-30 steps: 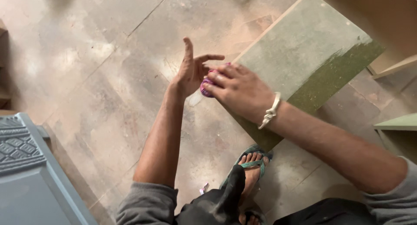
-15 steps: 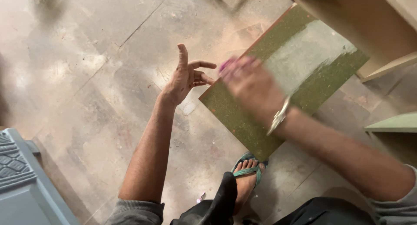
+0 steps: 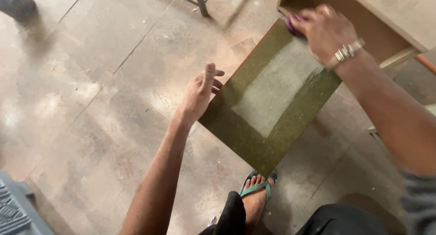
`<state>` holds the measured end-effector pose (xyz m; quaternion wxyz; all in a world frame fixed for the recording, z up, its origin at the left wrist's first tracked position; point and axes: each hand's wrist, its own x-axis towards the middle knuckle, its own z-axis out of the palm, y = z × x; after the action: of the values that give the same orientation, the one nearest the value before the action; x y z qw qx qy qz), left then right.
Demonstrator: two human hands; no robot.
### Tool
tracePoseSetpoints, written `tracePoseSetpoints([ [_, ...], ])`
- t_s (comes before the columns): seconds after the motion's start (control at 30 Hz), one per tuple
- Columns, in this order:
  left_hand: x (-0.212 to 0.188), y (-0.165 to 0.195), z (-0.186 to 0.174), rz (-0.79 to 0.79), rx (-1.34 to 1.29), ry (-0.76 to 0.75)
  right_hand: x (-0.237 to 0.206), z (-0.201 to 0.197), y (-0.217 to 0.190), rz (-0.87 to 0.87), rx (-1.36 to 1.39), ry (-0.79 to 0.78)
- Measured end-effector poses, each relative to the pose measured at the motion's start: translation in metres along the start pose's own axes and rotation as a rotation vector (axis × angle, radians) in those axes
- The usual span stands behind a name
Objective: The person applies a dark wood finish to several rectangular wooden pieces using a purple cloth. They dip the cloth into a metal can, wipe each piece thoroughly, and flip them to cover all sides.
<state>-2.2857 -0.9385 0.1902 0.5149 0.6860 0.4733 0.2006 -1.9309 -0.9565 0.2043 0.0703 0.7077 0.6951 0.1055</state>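
A flat green board (image 3: 272,103) with a pale, dull rectangle in its middle leans tilted above the floor. My left hand (image 3: 200,93) touches its left edge with fingers spread and holds nothing. My right hand (image 3: 323,30), wearing a metal bracelet, is at the board's top corner, closed on a small purple pad (image 3: 293,25) pressed against the surface. That hand is motion-blurred.
A light wooden cabinet (image 3: 390,17) stands at the top right behind the board. My foot in a green sandal (image 3: 256,189) rests below the board. A grey plastic crate (image 3: 18,212) sits at the bottom left. Metal legs (image 3: 200,1) stand on the dusty tiled floor.
My right hand has swept with the purple pad from the board's lower left corner up to its top corner. My left hand has shifted onto the board's left edge.
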Motion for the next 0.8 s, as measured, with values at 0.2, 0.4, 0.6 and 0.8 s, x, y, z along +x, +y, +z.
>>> tracePoseSetpoints([
  [0.2,-0.008,0.006,-0.004,0.005,0.104,-0.04,-0.088,-0.01,0.04,0.131,-0.074,-0.183],
  [0.4,-0.011,0.014,-0.006,0.003,0.135,0.012,-0.127,-0.046,-0.064,-0.189,-0.186,-0.023],
  [0.6,-0.01,0.021,-0.003,0.008,0.162,0.024,-0.2,-0.056,-0.159,-0.709,0.369,0.379],
  [0.8,-0.008,0.019,-0.004,0.002,0.086,0.017,-0.085,-0.049,-0.053,0.047,0.125,-0.187],
])
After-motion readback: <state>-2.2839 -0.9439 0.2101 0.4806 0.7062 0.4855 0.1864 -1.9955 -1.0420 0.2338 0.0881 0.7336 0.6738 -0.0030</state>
